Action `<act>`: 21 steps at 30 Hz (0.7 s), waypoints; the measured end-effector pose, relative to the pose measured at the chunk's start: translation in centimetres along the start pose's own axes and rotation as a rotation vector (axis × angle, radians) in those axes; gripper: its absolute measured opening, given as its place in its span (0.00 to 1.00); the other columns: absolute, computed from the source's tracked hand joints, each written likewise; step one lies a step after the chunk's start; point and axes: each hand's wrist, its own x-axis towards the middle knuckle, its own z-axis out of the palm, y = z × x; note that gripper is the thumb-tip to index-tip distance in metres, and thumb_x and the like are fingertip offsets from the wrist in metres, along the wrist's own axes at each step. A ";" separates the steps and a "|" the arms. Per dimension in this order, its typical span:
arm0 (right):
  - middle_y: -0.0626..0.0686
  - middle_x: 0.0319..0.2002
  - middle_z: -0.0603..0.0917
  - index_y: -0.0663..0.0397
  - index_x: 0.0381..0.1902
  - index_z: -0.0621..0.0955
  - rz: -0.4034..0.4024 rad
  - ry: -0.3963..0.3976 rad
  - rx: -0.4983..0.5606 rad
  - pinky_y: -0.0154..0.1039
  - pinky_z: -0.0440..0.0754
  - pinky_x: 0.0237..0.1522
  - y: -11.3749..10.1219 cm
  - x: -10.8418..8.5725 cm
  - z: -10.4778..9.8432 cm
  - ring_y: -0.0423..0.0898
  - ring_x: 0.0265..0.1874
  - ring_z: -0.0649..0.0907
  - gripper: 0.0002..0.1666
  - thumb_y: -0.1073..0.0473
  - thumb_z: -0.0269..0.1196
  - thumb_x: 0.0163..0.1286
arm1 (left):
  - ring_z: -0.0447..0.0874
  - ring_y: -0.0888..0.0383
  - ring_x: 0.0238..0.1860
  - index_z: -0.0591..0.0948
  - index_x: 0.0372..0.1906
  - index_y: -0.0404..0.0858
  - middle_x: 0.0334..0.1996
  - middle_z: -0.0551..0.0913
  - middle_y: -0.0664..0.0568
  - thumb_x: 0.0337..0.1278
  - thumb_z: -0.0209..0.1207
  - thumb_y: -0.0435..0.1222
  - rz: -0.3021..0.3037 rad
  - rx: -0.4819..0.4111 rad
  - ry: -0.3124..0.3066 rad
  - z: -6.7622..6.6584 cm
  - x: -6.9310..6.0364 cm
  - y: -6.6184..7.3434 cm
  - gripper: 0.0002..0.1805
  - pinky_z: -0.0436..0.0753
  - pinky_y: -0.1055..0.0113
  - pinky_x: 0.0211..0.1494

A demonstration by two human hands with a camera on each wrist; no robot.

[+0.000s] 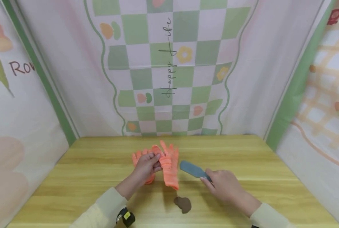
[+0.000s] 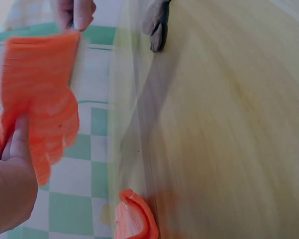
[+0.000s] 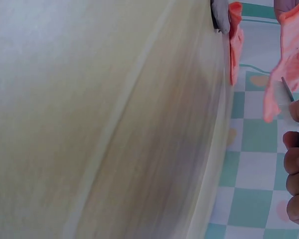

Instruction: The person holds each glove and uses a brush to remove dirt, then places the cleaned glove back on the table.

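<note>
My left hand (image 1: 146, 166) pinches an orange knitted glove (image 1: 170, 172) between thumb and fingers, above the table. The glove's cuff hangs toward me in the head view. A second orange glove (image 1: 138, 156) lies on the table behind the left hand, partly hidden by it. My right hand (image 1: 224, 186) grips the handle of a flat blue-grey tool (image 1: 192, 169), like a spatula or scraper. Its rounded blade points left, close to the held glove; whether they touch I cannot tell. A brown, clay-like lump (image 1: 183, 204) lies on the table nearer to me.
The wood-grain table (image 1: 101, 158) spans the space below the hands. Behind it hangs a green-and-white checked curtain (image 1: 183, 76), with printed cloth walls on both sides. A small black device with a yellow mark (image 1: 127, 216) sits at the left sleeve.
</note>
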 end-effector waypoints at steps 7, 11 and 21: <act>0.37 0.15 0.57 0.46 0.25 0.68 0.006 0.028 0.011 0.29 0.58 0.14 0.1 0.1 -0.3 0.33 0.14 0.60 0.17 0.50 0.61 0.70 | 0.83 0.61 0.30 0.75 0.28 0.36 0.26 0.82 0.50 0.74 0.47 0.29 -0.004 0.009 -0.030 -0.1 0.0 -0.1 0.14 0.85 0.69 0.36; 0.36 0.14 0.57 0.44 0.24 0.67 0.028 0.043 0.067 0.29 0.58 0.13 -0.3 0.5 -0.6 0.31 0.13 0.59 0.18 0.50 0.61 0.70 | 0.82 0.61 0.29 0.74 0.27 0.36 0.26 0.82 0.51 0.73 0.49 0.30 -0.006 0.003 -0.036 -0.1 0.0 -0.2 0.14 0.85 0.69 0.36; 0.34 0.15 0.58 0.44 0.23 0.66 -0.046 0.117 0.229 0.26 0.58 0.13 -2.5 1.8 -1.3 0.28 0.12 0.57 0.18 0.54 0.61 0.71 | 0.81 0.62 0.29 0.72 0.25 0.37 0.27 0.81 0.52 0.74 0.47 0.30 0.000 0.009 -0.070 0.1 0.0 -0.2 0.15 0.84 0.69 0.36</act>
